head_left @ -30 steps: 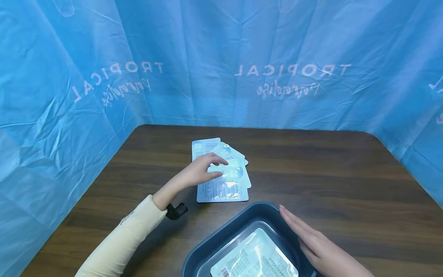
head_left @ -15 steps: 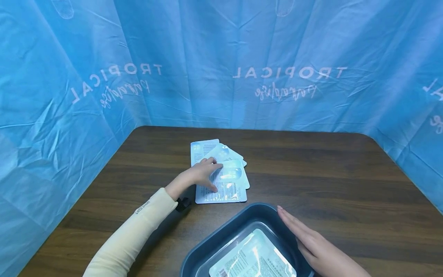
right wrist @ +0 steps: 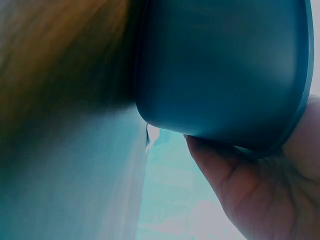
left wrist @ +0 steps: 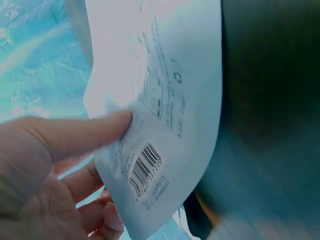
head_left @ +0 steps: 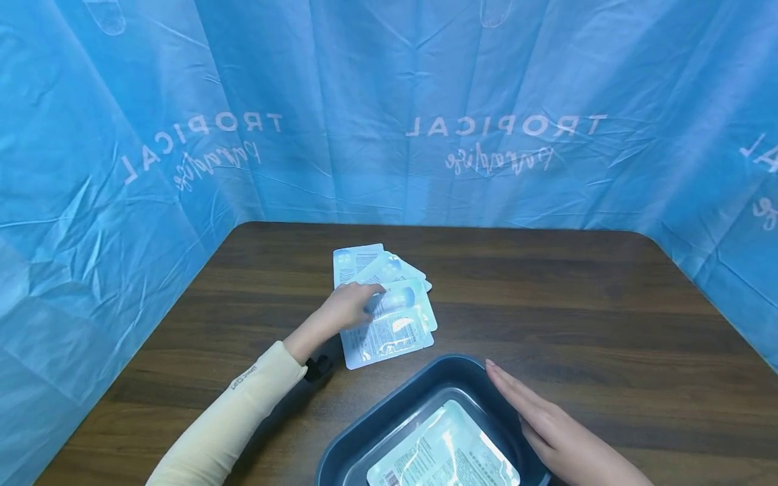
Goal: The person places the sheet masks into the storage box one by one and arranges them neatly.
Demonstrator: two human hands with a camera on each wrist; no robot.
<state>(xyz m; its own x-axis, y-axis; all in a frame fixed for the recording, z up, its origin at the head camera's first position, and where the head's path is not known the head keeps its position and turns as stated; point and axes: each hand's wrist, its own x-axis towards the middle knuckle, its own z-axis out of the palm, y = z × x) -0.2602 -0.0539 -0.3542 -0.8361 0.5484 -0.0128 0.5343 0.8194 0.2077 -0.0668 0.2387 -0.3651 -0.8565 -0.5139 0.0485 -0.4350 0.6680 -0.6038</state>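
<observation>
Dark brown wood grain covers the desk (head_left: pixel 583 324), and a fan of pale blue sachets (head_left: pixel 357 260) lies overlapped on it, left of the middle and toward the far side. The left hand (head_left: pixel 348 307) reaches in from the left and pinches the top sachet (head_left: pixel 395 332), the nearest of the pile, by its left side; the left wrist view shows the thumb across the printed face, just above the barcode (left wrist: pixel 146 171), with the other fingers behind. That sachet sits skewed, its near edge sloping up to the right, and other sachets show from beneath it on the far and right sides.

A dark blue tray (head_left: pixel 468 379) stands at the near edge of the view, turned at an angle. Inside it lies a pale green sachet (head_left: pixel 446 449), printed side up and shiny. The right hand (head_left: pixel 550 432), fingers straight and grasping nothing, rests along the tray's right side. A cream sleeve (head_left: pixel 237 412) covers the left forearm. Blue sheeting (head_left: pixel 365 74) with mirror-reversed lettering hangs around the far, left and right sides.
</observation>
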